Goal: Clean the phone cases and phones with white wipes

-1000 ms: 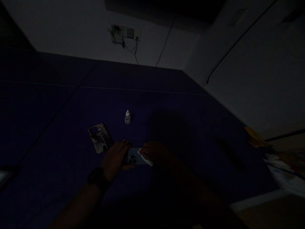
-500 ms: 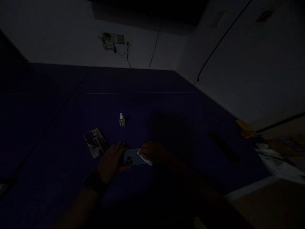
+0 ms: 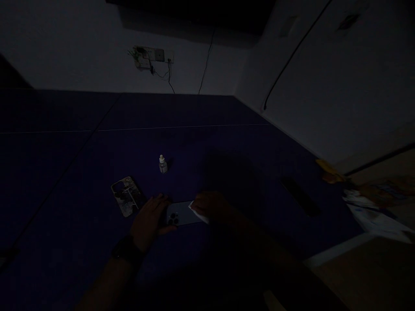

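Note:
A smartphone lies back up on the dark blue surface, its camera lenses toward the left. My left hand, with a dark watch on the wrist, grips the camera end, fingers along the far edge and thumb along the near one. Pinched in my right hand is a white cloth or tissue, pressed on the other end of the phone's back. A patterned phone case rests just left of my left hand. Beyond the phone stands a small dropper bottle with a white top.
A dark flat oblong thing lies to the right. Yellow cloth and white crumpled material are at the right edge. Sockets with cords are on the back wall. The room is very dim.
The view has shifted slightly, so things sit a little further left. My right hand with the white cloth has moved slightly toward the phone's far end, away from the lenses.

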The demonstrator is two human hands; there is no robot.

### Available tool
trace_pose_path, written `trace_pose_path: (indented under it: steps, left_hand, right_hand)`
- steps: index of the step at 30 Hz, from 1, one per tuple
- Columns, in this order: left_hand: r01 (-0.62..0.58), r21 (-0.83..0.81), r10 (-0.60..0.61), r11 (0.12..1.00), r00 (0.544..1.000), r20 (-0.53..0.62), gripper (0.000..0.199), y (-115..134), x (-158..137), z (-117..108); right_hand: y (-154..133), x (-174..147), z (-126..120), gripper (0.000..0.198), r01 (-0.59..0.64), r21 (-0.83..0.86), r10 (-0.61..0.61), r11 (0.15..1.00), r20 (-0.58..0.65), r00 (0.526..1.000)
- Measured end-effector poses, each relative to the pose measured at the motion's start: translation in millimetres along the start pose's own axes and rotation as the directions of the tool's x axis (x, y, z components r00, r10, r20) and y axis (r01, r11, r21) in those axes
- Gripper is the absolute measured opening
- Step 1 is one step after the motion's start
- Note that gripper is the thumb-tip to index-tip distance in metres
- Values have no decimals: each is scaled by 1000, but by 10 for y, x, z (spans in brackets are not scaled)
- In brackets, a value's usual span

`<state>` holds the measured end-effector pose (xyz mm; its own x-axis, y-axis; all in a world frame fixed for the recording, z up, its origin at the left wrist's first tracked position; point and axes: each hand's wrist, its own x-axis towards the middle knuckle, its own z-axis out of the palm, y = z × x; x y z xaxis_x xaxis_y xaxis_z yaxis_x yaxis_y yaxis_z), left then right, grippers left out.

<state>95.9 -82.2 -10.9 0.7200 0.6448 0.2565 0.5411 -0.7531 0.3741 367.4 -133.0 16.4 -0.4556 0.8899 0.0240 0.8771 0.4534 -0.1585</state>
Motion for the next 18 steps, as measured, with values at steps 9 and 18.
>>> trace_pose_path:
  steps: [9,18]
  left_hand:
    - [-11,19,11,1000,1000,17,69,-13,-4,18]
    - [-13,17,13,1000,1000,2,70,-37,-6,38]
  right_hand:
    - [39,-173,24,20,-19,19,20,1000,-70,997]
    - [57,-371,99,20,88,54,-86,995,-30,996]
